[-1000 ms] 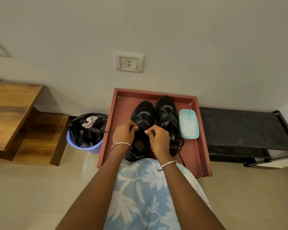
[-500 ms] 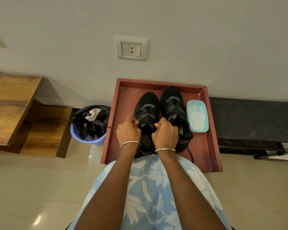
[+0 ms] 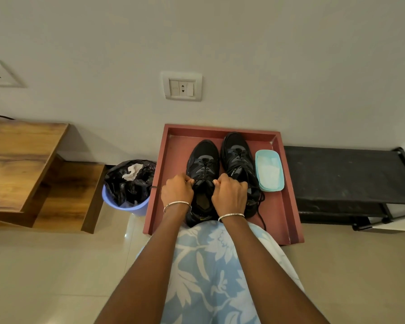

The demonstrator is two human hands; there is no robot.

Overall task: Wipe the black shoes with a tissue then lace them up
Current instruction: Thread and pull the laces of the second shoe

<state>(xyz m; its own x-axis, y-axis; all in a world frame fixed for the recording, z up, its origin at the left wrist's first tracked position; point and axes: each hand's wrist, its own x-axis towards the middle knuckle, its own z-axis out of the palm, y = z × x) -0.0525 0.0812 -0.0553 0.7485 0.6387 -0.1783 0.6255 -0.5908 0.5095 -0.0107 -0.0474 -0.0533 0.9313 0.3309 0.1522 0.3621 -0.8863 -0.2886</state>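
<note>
Two black shoes stand side by side, toes to the wall, in a red tray (image 3: 168, 160). My left hand (image 3: 177, 191) and my right hand (image 3: 229, 195) sit on either side of the left shoe (image 3: 204, 160), at its opening. Each hand is closed on an end of that shoe's black lace; a thin lace end sticks out left of my left hand. The right shoe (image 3: 237, 153) has loose laces trailing over the tray floor toward me. A pale blue tissue box (image 3: 269, 170) lies to its right in the tray.
A blue bin (image 3: 126, 204) lined with a black bag, holding a crumpled white tissue, stands left of the tray. Wooden shelves (image 3: 21, 164) are further left, a black rack (image 3: 348, 176) to the right. The wall with a switch plate (image 3: 182, 86) is just behind the tray.
My hands moved from above the tongue down to the sides of the left shoe's opening and drew apart, pulling the lace ends. The head view shifted slightly.
</note>
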